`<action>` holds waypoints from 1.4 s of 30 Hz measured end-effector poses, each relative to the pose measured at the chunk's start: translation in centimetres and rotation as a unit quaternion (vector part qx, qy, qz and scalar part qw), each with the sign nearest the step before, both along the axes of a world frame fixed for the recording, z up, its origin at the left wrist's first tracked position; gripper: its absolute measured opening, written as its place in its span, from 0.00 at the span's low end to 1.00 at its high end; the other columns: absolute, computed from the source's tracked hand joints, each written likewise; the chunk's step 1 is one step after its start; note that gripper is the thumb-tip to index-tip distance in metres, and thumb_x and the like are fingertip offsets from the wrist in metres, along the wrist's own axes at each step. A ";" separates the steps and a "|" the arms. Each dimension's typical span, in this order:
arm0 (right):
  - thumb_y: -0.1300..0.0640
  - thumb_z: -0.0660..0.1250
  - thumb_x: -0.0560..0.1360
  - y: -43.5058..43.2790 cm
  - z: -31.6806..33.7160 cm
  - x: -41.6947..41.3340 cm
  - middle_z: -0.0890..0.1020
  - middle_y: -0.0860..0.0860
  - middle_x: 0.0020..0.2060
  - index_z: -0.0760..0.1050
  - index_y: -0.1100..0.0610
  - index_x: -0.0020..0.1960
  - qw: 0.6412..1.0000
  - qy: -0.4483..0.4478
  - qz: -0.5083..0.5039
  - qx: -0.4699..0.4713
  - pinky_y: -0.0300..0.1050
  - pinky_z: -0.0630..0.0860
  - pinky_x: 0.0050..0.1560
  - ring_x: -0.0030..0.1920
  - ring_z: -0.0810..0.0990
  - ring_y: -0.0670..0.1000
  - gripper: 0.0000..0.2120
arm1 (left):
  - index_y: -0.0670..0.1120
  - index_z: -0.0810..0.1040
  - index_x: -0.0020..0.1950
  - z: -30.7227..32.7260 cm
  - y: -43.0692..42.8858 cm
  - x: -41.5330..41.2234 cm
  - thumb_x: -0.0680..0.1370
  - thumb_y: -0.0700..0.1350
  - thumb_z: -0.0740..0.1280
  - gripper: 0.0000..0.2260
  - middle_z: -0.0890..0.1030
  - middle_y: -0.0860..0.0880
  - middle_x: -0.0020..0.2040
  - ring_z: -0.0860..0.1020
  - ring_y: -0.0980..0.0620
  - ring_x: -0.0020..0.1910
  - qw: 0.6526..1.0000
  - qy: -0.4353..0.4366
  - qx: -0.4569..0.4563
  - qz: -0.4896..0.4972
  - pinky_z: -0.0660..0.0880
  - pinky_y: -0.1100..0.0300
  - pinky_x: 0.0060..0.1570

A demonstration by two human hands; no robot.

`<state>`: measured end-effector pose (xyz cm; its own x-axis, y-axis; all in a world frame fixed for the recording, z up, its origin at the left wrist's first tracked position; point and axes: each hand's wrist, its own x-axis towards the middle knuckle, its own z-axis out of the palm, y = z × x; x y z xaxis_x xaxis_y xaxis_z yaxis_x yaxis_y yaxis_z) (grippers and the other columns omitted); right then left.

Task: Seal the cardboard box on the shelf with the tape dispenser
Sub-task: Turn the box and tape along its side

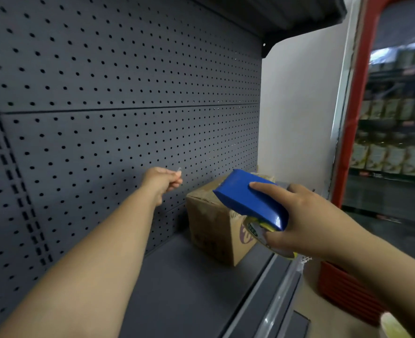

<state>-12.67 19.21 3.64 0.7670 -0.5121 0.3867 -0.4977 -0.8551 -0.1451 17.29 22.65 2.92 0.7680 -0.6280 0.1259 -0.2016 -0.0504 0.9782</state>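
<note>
A brown cardboard box (211, 223) with a purple print stands at the right end of the dark grey shelf (189, 289). My right hand (306, 215) holds a blue tape dispenser (248, 198) with a yellow-edged roll just above and in front of the box's top, hiding part of it. My left hand (163, 180) is stretched out to the left of the box, near the pegboard, with finger and thumb pinched on a small clear bit that looks like a tape end (178, 170).
A grey perforated back panel (118, 106) runs behind the shelf, with another shelf overhead. A white side panel (299, 118) closes the right end. Beyond it stand a red frame (357, 106) and blurred shelves of goods. The shelf's front rail (270, 301) runs diagonally.
</note>
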 end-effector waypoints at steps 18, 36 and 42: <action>0.39 0.65 0.67 -2.1 -1.9 4.9 0.68 0.50 0.54 0.46 0.33 0.69 0.996 0.068 -0.049 -0.021 0.43 0.75 0.48 0.49 0.74 0.52 0.38 | 0.38 0.78 0.58 -7.2 -6.1 3.2 0.76 0.42 0.67 0.13 0.81 0.41 0.52 0.76 0.43 0.54 0.993 0.103 0.050 0.009 0.72 0.52 0.56; 0.38 0.65 0.69 -3.2 -2.9 4.5 0.65 0.47 0.49 0.45 0.34 0.70 0.997 0.078 -0.029 0.004 0.38 0.71 0.45 0.46 0.72 0.47 0.38 | 0.52 0.71 0.69 -11.0 -6.5 -0.3 0.70 0.68 0.27 0.44 0.74 0.52 0.69 0.67 0.52 0.71 0.862 -0.500 0.060 -0.059 0.54 0.56 0.72; 0.36 0.65 0.67 -3.5 -3.5 3.2 0.66 0.47 0.49 0.41 0.31 0.68 0.995 0.094 -0.020 -0.002 0.41 0.76 0.47 0.46 0.73 0.49 0.40 | 0.49 0.78 0.63 -11.0 -6.5 -0.9 0.72 0.68 0.31 0.43 0.79 0.48 0.64 0.73 0.47 0.67 0.868 -0.491 0.060 -0.047 0.63 0.51 0.64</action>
<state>-9.51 15.67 0.14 0.8049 -0.5427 0.2398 -0.5496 -0.8343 -0.0433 16.41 16.12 -8.05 0.2712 -0.7363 0.6199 -0.9440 -0.0778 0.3205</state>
